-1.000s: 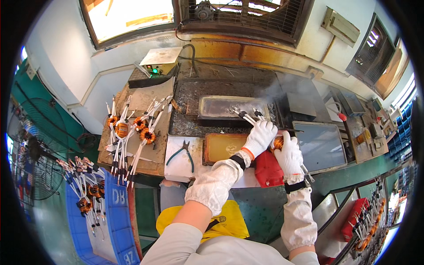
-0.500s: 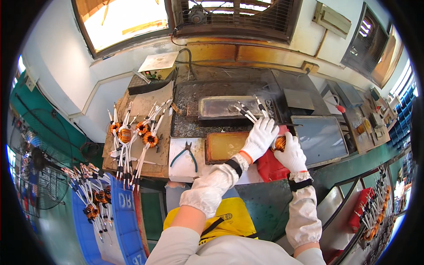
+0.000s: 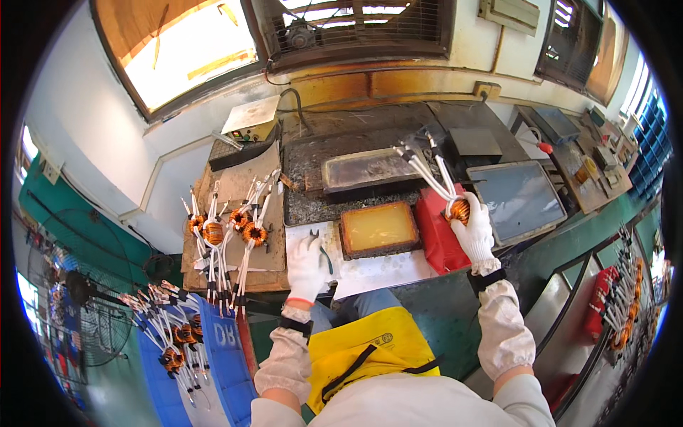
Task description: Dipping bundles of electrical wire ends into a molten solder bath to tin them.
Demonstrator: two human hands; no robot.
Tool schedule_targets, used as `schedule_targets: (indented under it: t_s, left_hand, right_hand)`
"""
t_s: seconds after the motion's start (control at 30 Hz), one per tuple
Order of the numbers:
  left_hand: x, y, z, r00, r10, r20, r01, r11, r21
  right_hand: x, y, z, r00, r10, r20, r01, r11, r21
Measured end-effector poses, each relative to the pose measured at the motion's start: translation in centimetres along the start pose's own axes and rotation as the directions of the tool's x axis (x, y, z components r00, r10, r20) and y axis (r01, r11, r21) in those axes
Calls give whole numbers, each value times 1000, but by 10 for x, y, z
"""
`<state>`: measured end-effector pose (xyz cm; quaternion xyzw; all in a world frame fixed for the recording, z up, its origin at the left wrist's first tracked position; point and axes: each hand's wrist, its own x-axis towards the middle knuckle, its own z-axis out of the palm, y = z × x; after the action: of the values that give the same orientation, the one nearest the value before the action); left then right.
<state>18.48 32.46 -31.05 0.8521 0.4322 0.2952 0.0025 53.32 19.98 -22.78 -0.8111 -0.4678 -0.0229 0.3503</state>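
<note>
My right hand (image 3: 472, 231), in a white glove, grips a copper-wound ring coil (image 3: 459, 210). The coil's white-sleeved leads point up and away, and their dark ends are over the back of the bench amid faint smoke. Over the white sheet, my gloved left hand (image 3: 306, 270) is on a pair of pliers (image 3: 326, 260), its fingers bent around the middle. The pliers' jaws and one green handle show past the glove; the rest is hidden. Beside the right hand stands a red block-shaped object (image 3: 435, 231).
Between my hands lies a tray of yellowish material (image 3: 380, 226). Behind it sits a metal trough (image 3: 329, 186) with a grey surface. Several coils (image 3: 213, 233) rest on cardboard at left, and more hang over a blue bin (image 3: 226, 356). A grey tray (image 3: 516, 203) is at right.
My left hand has let go of the leads and moved left and nearer, onto the pliers. The right hand still holds the coil, whose leads have lifted off the trough.
</note>
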Motion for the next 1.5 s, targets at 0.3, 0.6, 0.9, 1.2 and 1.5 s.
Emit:
schedule_targets:
  t_s: [0.3,0.6,0.9,1.2,1.5]
  left_hand:
    - [-55,-10,19,945,-150,289,98,978,187]
    - [-68,-1,34,950,-147,277,79,967,243]
    - [-71,0,40,960,-128,248,48,951,305]
    - [-75,-3,41,973,-103,207,44,962,269]
    - [-72,1,42,968,-119,220,68,972,224]
  right_hand:
    - [-27,15,11,945,71,-321,-19,986,164]
    - [-49,30,31,832,34,-554,83,979,185]
    - [-46,29,38,793,20,-609,80,987,137]
    - [-48,26,39,787,36,-615,77,985,156]
    - [-46,31,37,761,9,-648,83,990,111]
